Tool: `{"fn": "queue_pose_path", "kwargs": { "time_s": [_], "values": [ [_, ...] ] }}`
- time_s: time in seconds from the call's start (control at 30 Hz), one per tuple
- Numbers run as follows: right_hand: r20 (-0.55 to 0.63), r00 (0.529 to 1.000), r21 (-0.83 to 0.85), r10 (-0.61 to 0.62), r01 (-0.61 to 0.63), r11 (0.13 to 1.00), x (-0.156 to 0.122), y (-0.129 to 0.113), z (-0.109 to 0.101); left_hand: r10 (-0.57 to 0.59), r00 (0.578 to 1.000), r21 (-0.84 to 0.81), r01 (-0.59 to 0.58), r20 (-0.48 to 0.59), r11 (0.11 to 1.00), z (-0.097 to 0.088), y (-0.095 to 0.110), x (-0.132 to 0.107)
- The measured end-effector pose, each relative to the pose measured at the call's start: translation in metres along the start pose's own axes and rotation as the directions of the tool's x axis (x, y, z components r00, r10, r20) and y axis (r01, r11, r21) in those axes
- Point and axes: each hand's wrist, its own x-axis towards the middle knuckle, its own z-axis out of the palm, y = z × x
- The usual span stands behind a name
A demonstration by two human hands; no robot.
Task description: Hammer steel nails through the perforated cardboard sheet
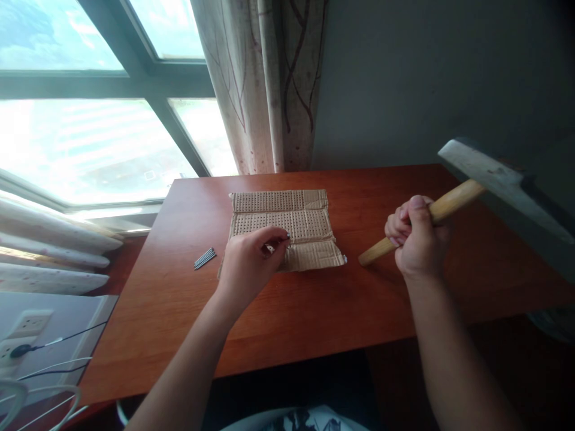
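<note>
A piece of brown cardboard (309,222) dotted with rows of small holes lies on the wooden table. Over its front part, my left hand (254,254) pinches a nail (288,236) between thumb and fingertips; only its small dark top shows clearly. My right hand (417,236) is wrapped round the wooden handle of a hammer (480,164), held raised to the right of the cardboard. The hammer's large metal head points up and to the right. Left of the cardboard lies a small bundle of several grey nails (205,258), side by side.
The reddish wooden table (314,317) has its front edge close to my body. Behind it are a patterned curtain (269,90) and a dark wall (426,84). A window (90,143) is at the left. Below it, a wall socket (27,335) has a plug and cables.
</note>
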Motion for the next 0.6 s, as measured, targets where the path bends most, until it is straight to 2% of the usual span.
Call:
{"fn": "queue_pose_path", "kwargs": {
  "time_s": [0.23,0.4,0.5,0.6],
  "values": [
    [0.005,1.0,-0.021,-0.01,0.01,1.0,-0.001,0.0,0.001,0.038,0.999,0.081,-0.038,0.003,0.996,0.003,-0.001,0.0],
    [0.02,1.0,-0.057,-0.003,0.004,0.998,0.0,0.0,0.004,0.031,0.999,0.057,-0.031,-0.01,0.998,0.005,-0.003,-0.001],
    [0.114,0.992,-0.114,0.061,-0.048,0.992,-0.001,-0.004,0.007,0.018,1.0,0.037,-0.018,-0.009,0.999,0.004,-0.003,-0.001],
    [0.244,0.953,-0.204,0.181,-0.132,0.97,-0.005,-0.012,0.008,0.028,1.0,0.032,-0.028,0.0,0.999,0.004,-0.003,-0.001]
  ]
}}
